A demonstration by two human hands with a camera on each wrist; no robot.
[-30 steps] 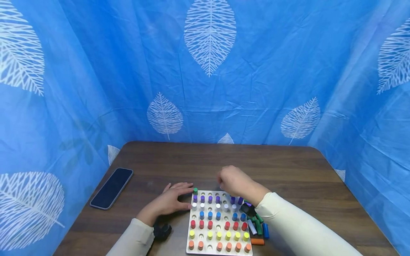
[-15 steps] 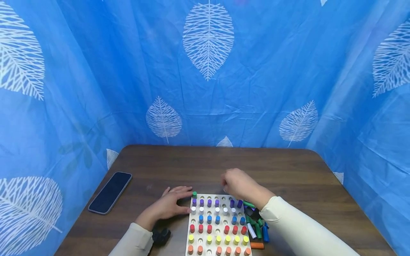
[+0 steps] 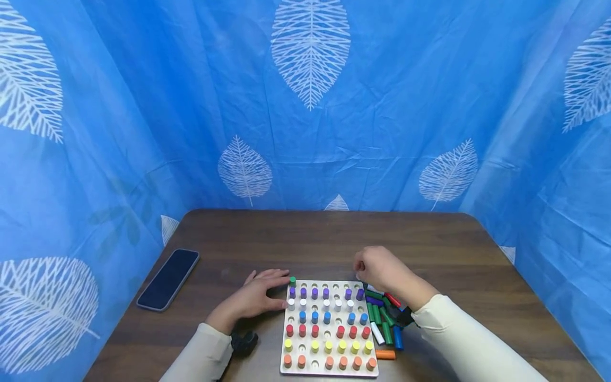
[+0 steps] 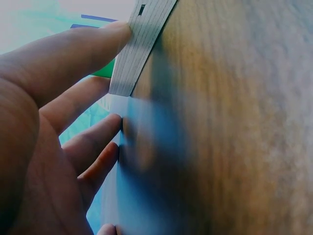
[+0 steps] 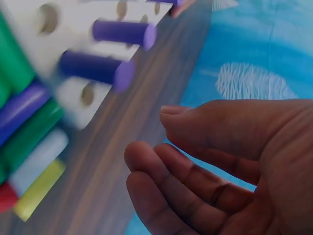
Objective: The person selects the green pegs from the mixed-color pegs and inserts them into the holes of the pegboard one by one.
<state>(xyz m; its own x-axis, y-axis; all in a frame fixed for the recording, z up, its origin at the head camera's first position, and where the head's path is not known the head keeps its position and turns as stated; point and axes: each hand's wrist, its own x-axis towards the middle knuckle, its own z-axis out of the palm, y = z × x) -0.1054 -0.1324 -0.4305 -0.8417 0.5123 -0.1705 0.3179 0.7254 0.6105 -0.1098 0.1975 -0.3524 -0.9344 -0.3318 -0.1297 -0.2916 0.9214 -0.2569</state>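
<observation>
A pale pegboard (image 3: 297,335) lies near the table's front, bearing rows of coloured pegs with some bare holes between them. My left hand (image 3: 252,298) rests at its left edge, fingers fairly straight. In the left wrist view the thumb (image 4: 73,61) touches the board's side (image 4: 139,54); the forefinger reaches the corner by a green peg (image 3: 293,281). Just past the far right corner hovers my right hand (image 3: 385,269). Its fingers (image 5: 146,196) are loosely bent, thumb apart, and nothing is between them. Two purple pegs (image 5: 98,67) stand near it in the right wrist view.
Right of the board lies a pile of loose pegs, among them green (image 3: 387,334), white (image 3: 376,333), blue (image 3: 398,338) and orange (image 3: 385,354) ones. A phone (image 3: 168,279) lies at the table's left. Blue leaf-patterned cloth (image 3: 382,106) hangs around the table.
My right hand has moved right, from over the board's far edge to beyond its far right corner, uncovering more of the loose pegs. My left hand stays at the board's left edge.
</observation>
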